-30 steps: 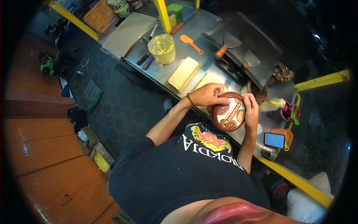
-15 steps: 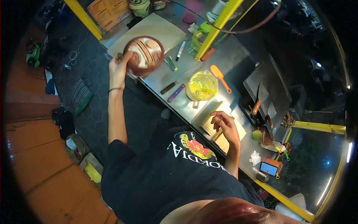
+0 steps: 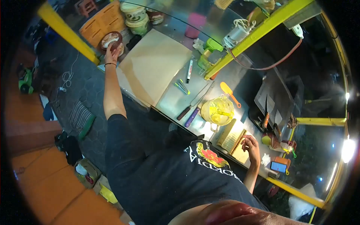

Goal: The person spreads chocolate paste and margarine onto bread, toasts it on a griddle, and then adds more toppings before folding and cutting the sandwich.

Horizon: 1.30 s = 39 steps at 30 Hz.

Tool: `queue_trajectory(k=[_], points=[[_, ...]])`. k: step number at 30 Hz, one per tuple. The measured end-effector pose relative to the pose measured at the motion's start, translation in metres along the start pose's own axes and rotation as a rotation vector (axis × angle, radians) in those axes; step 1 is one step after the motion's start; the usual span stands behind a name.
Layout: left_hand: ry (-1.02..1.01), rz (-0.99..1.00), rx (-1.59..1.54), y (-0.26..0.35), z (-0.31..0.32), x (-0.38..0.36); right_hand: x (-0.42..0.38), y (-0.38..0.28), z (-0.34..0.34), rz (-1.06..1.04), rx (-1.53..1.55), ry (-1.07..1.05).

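My left hand (image 3: 111,56) reaches to the far left corner of the counter, its fingers gripping a round brown tub (image 3: 111,39) with a printed lid. My right hand (image 3: 251,148) hovers at the near side of the counter, fingers loosely bent and apart. Just beside its fingertips lies a split block of pale bread (image 3: 229,135) with a browned edge. Near the bread stands a clear handled container (image 3: 217,111) smeared with yellow spread, a utensil inside. Beside it are a purple-handled knife (image 3: 192,117) and a dark-handled tool (image 3: 183,113).
A large tan board (image 3: 155,63) covers the left of the metal counter. Stacked tubs (image 3: 135,18) stand behind it. An orange spatula (image 3: 230,93), a marker (image 3: 189,71) and a black griddle (image 3: 270,101) lie farther right. A yellow post (image 3: 258,37) rises from the counter.
My left hand has carried the brown tub away over the board to the far left corner, beside the stacked tubs. My right hand stays by the bread.
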<state>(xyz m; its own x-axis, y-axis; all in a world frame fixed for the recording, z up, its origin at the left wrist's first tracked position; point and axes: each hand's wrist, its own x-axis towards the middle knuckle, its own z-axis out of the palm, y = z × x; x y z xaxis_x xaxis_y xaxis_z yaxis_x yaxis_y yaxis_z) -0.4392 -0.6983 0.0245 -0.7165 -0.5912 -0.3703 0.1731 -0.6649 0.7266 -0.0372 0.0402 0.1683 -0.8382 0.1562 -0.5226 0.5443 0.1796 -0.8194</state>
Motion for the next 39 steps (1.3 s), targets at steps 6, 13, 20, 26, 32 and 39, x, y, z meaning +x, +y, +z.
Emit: queue_trajectory(k=[6,13,20,26,32,39], points=[[-0.273,-0.122,0.104,-0.022,0.011,0.000,0.016,0.006,0.008,-0.170,-0.245,0.133],[-0.898,-0.345,-0.172,-0.059,-0.013,-0.268,0.035,-0.079,0.043,-0.271,-0.594,0.244],[-1.162,-0.726,0.650,-0.164,-0.011,-0.445,0.058,-0.098,0.079,-0.425,-0.843,0.159],[-1.506,-0.408,1.009,-0.178,0.004,-0.485,0.083,-0.094,0.107,-0.623,-1.337,0.069],[-1.534,-0.274,0.871,-0.210,0.003,-0.502,0.102,-0.070,0.119,-0.930,-1.685,0.052],[-1.549,-0.254,0.887,-0.226,0.011,-0.512,0.094,-0.132,0.105,-0.956,-1.568,-0.069]])
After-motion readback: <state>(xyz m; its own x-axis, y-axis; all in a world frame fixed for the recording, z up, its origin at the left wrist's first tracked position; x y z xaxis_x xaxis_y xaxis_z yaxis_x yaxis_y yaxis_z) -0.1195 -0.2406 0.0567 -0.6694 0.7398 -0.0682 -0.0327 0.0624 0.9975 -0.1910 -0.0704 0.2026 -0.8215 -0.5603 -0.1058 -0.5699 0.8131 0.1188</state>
